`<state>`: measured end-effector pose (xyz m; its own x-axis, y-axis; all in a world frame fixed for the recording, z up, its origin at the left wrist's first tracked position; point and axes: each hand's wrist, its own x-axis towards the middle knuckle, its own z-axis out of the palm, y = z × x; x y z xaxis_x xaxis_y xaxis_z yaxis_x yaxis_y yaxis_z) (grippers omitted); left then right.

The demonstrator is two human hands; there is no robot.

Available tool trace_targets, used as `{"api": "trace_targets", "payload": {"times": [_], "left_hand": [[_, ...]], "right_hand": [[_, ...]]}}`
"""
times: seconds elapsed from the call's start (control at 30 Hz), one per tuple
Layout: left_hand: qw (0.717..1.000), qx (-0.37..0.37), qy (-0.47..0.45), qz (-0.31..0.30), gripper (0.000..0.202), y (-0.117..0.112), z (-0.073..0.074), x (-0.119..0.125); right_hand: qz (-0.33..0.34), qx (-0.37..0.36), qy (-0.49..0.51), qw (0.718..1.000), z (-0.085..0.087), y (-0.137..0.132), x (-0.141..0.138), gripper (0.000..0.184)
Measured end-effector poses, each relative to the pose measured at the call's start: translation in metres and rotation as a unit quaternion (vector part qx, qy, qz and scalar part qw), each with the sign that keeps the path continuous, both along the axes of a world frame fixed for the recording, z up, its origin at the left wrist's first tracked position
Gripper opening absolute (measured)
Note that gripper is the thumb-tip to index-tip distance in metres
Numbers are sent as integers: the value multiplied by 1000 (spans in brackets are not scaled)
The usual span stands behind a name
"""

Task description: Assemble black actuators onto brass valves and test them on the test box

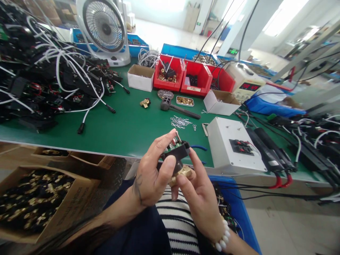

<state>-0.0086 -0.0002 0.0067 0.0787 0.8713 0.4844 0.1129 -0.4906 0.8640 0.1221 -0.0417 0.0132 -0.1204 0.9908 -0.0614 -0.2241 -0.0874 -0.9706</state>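
Observation:
In front of my lap, my left hand [152, 174] is closed on a black plastic housing [177, 153] with a green circuit board showing in its top. A thin metal piece sticks up by my left fingertips; its kind is hard to make out. My right hand [199, 198] pinches the brass valve fitting [186, 172] just below the housing. The two parts meet, but my fingers hide how they join. On the green table [127, 131] beyond lie loose metal clips [180, 122], a black-headed mallet [179, 108] and another brass fitting [145, 102].
Black housings with white cables [66, 78] pile up at left, near a fan [106, 28]. Red bins [195, 79] and small white boxes [140, 78] line the back. A grey box [231, 152] stands at right. A carton of brass fittings [34, 202] sits lower left.

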Motion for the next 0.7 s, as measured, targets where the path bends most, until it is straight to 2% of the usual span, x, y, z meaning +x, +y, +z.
{"api": "trace_targets", "payload": {"times": [0.17, 0.27, 0.33, 0.37, 0.47, 0.53, 0.6, 0.7], "left_hand": [[999, -4, 13, -49, 49, 2, 6, -5], [994, 26, 82, -62, 75, 4, 9, -6], [986, 64, 150, -41, 94, 4, 7, -4], [981, 79, 176, -24, 97, 4, 6, -3], [974, 97, 205, 16, 89, 2, 4, 1], [978, 86, 188, 21, 83, 0, 4, 3], [986, 55, 158, 15, 77, -3, 4, 6], [991, 26, 130, -3, 76, -9, 5, 9]], "right_hand": [[-13, 18, -5, 1000, -3, 3, 8, 70], [-63, 7, 4, 998, 1, 8, 15, 59], [-95, -2, 6, 996, 4, 11, 18, 61], [-99, -9, 3, 995, 5, 11, 19, 65], [-81, -4, -33, 996, 5, 12, 23, 71], [-79, 44, -88, 992, 2, 16, 27, 62], [-109, 120, -148, 976, -2, 22, 33, 50], [-157, 198, -178, 951, -5, 34, 35, 47]]}}
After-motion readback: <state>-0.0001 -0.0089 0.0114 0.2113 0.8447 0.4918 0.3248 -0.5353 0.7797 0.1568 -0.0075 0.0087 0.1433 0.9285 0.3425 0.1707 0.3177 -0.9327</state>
